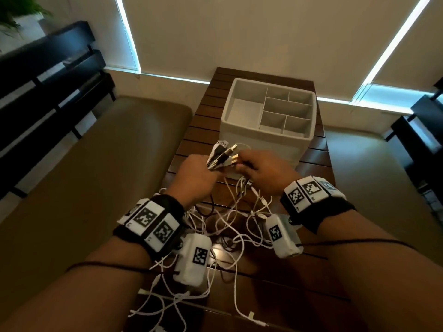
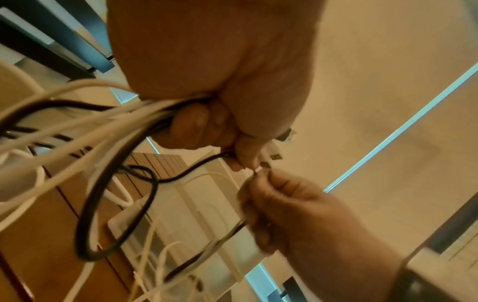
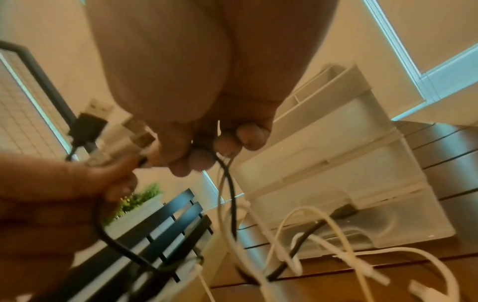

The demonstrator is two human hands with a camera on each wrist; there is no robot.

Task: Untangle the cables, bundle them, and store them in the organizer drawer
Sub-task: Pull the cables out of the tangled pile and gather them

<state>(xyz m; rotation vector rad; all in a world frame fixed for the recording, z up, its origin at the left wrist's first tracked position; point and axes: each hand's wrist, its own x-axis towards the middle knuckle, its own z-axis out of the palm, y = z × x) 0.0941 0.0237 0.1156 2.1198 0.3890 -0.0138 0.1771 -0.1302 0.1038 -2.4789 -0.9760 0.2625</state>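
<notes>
My left hand grips a bunch of black and white cables just below their USB plugs, which fan upward in front of the white organizer. My right hand pinches a plug end at that bunch and has a black and a white cable under its curled fingers. The tangle of cables hangs from both hands onto the dark slatted table. In the left wrist view the cable bunch runs through my fist. The organizer's top compartments hold nothing.
A tan cushioned bench lies left of the table, with dark slatted chair backs beyond it. Another dark chair stands at the right. A potted plant sits by the left wall.
</notes>
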